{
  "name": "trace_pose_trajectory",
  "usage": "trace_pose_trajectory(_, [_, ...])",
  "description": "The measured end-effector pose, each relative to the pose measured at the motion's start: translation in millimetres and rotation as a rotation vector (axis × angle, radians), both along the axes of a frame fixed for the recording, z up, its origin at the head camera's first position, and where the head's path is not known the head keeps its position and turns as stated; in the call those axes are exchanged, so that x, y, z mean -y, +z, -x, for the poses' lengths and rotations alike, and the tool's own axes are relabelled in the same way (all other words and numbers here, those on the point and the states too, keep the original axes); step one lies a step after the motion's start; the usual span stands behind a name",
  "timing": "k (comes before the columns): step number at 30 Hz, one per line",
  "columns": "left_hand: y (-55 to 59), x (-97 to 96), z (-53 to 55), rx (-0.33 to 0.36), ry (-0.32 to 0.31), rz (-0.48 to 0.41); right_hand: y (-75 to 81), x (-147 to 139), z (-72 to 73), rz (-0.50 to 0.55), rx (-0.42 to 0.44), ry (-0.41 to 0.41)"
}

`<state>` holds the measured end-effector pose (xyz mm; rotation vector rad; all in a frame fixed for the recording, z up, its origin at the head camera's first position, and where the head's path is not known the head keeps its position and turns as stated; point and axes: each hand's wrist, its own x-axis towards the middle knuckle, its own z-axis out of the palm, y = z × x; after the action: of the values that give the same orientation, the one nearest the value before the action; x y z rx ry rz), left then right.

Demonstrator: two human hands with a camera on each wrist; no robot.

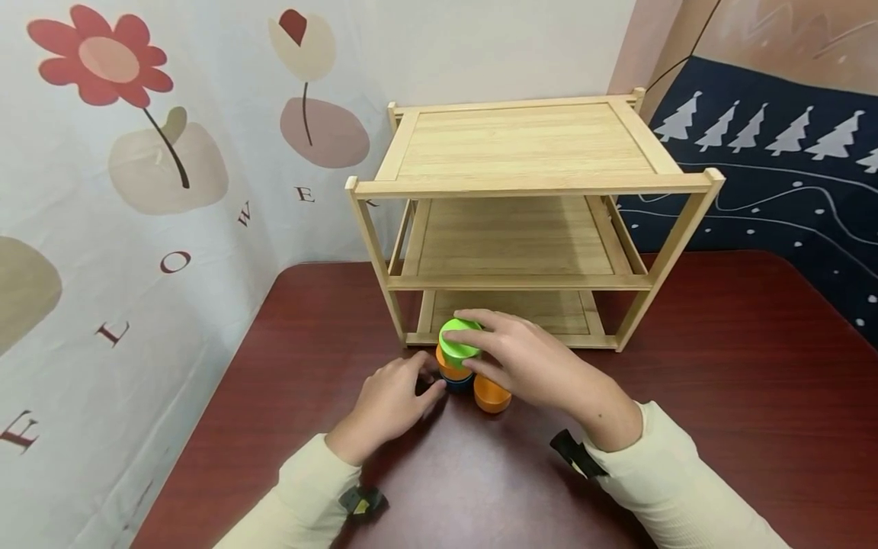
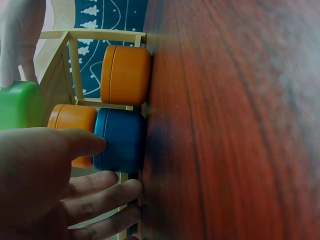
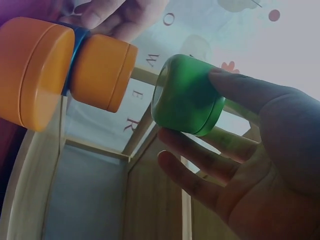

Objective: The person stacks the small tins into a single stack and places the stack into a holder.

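Nearest on the red-brown table (image 1: 741, 427), the left hand (image 1: 389, 400) sits at nine o'clock to a small stack, fingers spread and loosely bent, holding nothing; whether its thumb touches the blue cup (image 2: 122, 142) at the stack's base, I cannot tell. The loose orange cup (image 1: 492, 396) stands at about four o'clock, just beside that base. On the blue cup rests the stacked orange cup (image 3: 102, 72). Just above it, apart by a thin gap, hangs the green cup (image 3: 185, 95), pinched between thumb and fingers of the right hand (image 1: 521, 354), which reaches in from two o'clock. Letting go off-centre or tilted could tip the green cup; a nudge from the left thumb could shift the base. Beyond, at one o'clock, the wooden rack (image 1: 517, 145) stands close enough for a toppled cup to strike.
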<state>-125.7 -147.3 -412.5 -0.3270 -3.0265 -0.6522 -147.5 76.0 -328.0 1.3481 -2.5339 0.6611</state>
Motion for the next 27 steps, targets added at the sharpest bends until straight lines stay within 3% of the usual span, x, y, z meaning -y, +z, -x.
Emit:
trace_pose_trajectory(12, [0.3,0.0,1.7,-0.015,-0.006,0.008,-8.0,3.7,6.4,-0.028,0.060,-0.001])
trace_pose_trajectory(27, [1.1,-0.5,1.1,-0.017,-0.006,0.009,-17.8,7.5,11.6,-0.043,0.061,0.013])
